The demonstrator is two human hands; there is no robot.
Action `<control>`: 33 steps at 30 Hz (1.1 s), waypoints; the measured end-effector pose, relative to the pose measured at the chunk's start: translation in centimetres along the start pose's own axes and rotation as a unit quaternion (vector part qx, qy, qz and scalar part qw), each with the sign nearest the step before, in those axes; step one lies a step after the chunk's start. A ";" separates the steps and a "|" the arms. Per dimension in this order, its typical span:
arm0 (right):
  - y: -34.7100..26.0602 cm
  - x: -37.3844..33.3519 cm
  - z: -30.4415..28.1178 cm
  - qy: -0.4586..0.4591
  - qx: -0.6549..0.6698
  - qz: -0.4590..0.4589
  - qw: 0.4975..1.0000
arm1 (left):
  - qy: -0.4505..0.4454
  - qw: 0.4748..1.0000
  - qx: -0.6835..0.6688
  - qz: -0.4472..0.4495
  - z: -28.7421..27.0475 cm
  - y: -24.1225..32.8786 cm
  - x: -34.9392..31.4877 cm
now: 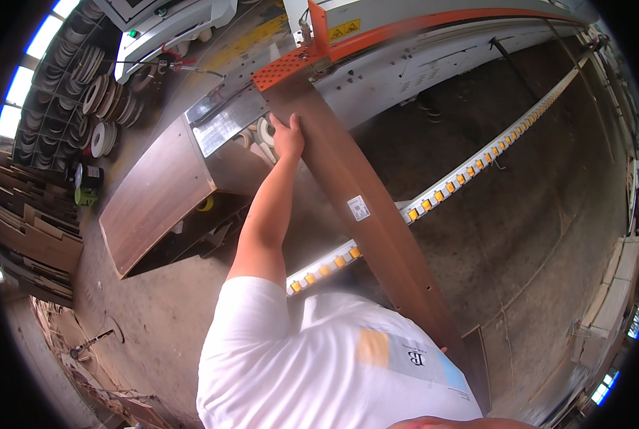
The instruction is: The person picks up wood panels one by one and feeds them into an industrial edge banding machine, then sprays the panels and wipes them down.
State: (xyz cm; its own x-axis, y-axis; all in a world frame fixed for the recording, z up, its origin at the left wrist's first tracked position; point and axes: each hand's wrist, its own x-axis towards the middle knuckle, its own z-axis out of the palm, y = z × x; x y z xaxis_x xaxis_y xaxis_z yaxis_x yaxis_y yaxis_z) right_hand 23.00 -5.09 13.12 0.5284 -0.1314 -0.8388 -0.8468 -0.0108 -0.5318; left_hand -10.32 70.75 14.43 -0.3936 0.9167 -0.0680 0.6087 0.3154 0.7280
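Observation:
A long brown wood-look board (334,168) runs slantwise from the machine at the top to beside my body at the lower right. It carries a white printed label (359,207) and a few small holes near its lower end. My left hand (289,137) grips its left edge near the far end, thumb spread from the fingers. At the near end, a fingertip of my right hand (444,350) shows at the board's edge; the rest of that hand is hidden by the board and my shirt. The far end meets the machine's orange perforated plate (284,68).
A rail with yellow rollers (469,174) passes under the board. Left of my arm stands a brown wooden cabinet (159,200) with a metal top plate (226,125). Edging rolls (101,96) fill a rack at the far left, above stacked panels (33,236). More boards (612,293) lie at right.

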 end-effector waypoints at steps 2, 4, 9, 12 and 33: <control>-0.3 0.3 0.1 -0.009 -0.015 -0.001 1.000 | 0.000 1.000 -0.015 0.002 0.6 0.3 0.2; -0.5 0.7 0.0 -0.022 -0.034 0.002 0.999 | -0.008 1.000 -0.019 -0.006 1.1 0.7 0.3; -1.7 2.4 -0.9 -0.096 -0.140 -0.019 0.985 | -0.024 0.999 -0.042 -0.007 2.9 2.7 0.2; -2.9 4.2 -1.4 -0.165 -0.207 -0.051 0.963 | -0.023 0.999 -0.034 -0.016 4.3 4.3 0.1; -10.3 0.7 15.6 -0.098 0.015 -0.101 0.990 | -0.082 0.960 0.081 0.255 22.4 10.6 7.2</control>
State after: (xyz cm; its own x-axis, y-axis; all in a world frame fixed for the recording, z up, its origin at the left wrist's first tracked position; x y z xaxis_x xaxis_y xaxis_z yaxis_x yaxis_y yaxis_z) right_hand 33.03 10.39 16.23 0.6915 0.0662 -0.7194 -0.7215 0.0123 -0.6923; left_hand 8.72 86.20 6.37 0.0895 0.9841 0.1533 0.7983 -0.1629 0.5798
